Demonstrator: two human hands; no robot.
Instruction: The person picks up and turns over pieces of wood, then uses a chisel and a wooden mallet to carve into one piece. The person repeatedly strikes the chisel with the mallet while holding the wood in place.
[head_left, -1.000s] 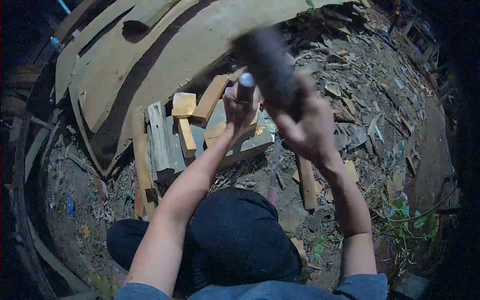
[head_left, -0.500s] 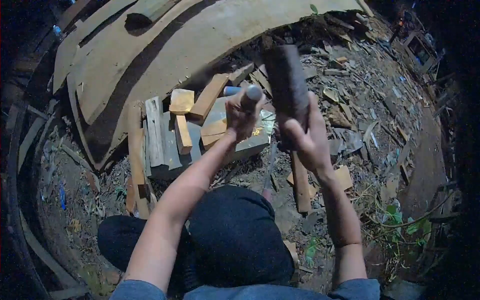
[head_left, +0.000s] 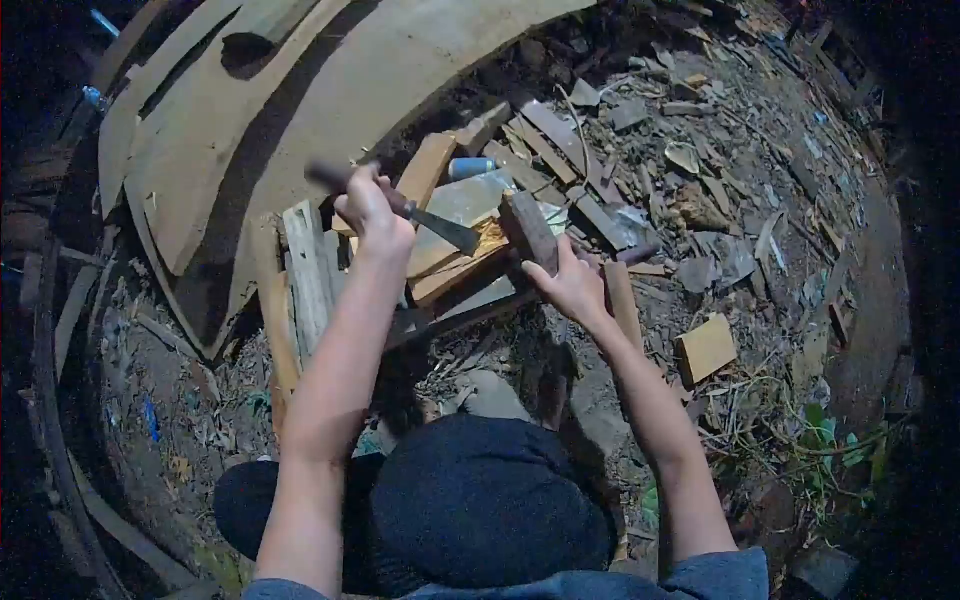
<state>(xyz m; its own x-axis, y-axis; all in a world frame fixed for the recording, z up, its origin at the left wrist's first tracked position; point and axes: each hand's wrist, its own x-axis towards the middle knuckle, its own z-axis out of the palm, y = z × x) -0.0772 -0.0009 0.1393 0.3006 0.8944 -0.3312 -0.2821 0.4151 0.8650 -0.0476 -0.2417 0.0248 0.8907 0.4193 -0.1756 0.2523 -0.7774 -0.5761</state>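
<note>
My left hand (head_left: 372,207) grips a chisel (head_left: 430,222) by its dark handle. Its flat blade slants down to the right over a pale wooden workpiece (head_left: 462,252) on the ground. My right hand (head_left: 572,285) holds a dark wooden mallet (head_left: 528,229) low, its head lying beside the workpiece's right end. Chisel tip and mallet head are a short way apart. My knees in dark trousers fill the lower middle.
Large curved wooden planks (head_left: 300,100) lie at the back left. Short offcuts (head_left: 308,270) lie left of the workpiece, a small block (head_left: 706,347) to the right. A blue cylinder (head_left: 470,166) lies behind. Wood chips and scraps (head_left: 700,160) litter the dirt.
The mallet has come down from a raised position to rest by the workpiece. My left hand has swung the chisel from upright to slanting, and moved left. The view has shifted.
</note>
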